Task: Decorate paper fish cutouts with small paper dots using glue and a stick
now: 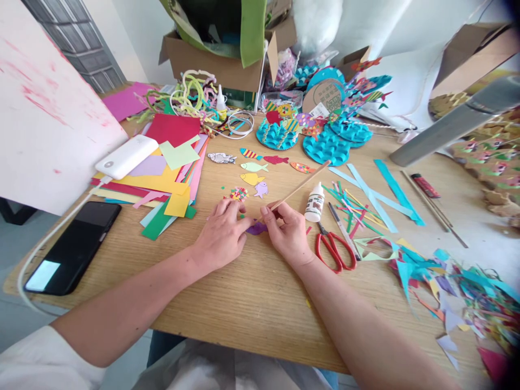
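Observation:
My right hand (287, 232) pinches a thin wooden stick (303, 184), which slants up and away to the right. Just below those fingertips lies a small purple paper piece (257, 228), partly covered by my hands. My left hand (224, 233) rests palm down with its fingers apart, its thumb side by the purple piece. At its fingertips is a little heap of colourful paper bits (239, 193). Beyond both hands lie several paper fish, among them a yellow fish (252, 179), a lilac fish (261, 188) and a red fish (276, 160).
Right of my hands are a white glue bottle (314, 203), red-handled scissors (336, 250), a pen (343, 230), paper strips (371, 189) and scraps (455, 287). Leftward lie coloured paper (173, 130), a power bank (127, 157) and a phone (73, 246). Blue decorated discs (326, 147) stand behind.

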Demonstrator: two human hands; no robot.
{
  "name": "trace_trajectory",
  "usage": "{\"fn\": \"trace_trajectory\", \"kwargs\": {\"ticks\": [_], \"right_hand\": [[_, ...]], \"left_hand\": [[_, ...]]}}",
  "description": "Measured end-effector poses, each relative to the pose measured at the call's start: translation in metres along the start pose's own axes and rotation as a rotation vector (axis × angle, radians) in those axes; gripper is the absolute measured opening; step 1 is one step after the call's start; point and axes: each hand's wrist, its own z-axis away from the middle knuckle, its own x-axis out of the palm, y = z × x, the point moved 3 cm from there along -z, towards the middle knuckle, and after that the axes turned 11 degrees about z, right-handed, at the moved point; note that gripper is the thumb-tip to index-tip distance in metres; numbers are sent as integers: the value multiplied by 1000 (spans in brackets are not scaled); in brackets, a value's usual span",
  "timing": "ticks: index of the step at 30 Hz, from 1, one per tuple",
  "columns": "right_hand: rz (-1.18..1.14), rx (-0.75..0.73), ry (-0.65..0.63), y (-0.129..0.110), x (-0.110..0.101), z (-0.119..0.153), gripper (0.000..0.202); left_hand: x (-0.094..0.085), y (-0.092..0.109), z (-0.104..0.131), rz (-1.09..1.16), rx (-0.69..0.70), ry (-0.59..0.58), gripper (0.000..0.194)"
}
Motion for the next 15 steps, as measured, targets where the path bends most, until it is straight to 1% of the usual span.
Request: {"fn": "trace_trajectory", "kwargs": {"ticks": [3, 9, 12, 15], "right_hand": [[-28, 38, 11, 2, 0, 0, 22], [-85, 66, 49, 0, -2, -2, 22], [-98, 81, 57, 1, -4, -2, 23], [-102, 111, 92, 4, -5, -1, 22]], "left_hand": [[0, 0, 0, 4, -3, -10, 26], [1, 0, 1, 23, -4, -12, 27], [0, 0, 1, 33, 2, 3, 27], [-3, 0, 1, 52, 5, 41, 26]]}}
